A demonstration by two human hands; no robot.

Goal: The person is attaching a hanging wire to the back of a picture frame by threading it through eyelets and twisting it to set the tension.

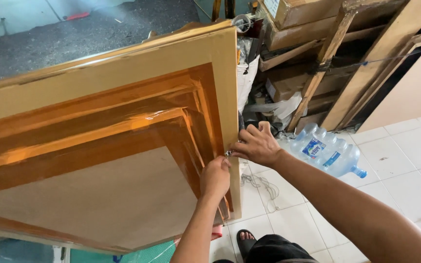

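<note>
Both hands, left hand (215, 176) and right hand (256, 144), pinch a small metal fitting (228, 153) on the golden frame's (123, 68) edge

Both hands meet at the right edge of a large wooden panel (108, 146). The left hand (215, 176) is fisted against it, while the right hand (257, 144) pinches beside it. A clear water jug (328, 153) lies on the tiled floor (405, 160).

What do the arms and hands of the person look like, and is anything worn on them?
Both arms are bare up to the picture's edge: no sleeves, gloves, watch or bracelet show. The left hand and the right hand show no rings that I can see. The forearms are slim, the right one long across the view.
</note>
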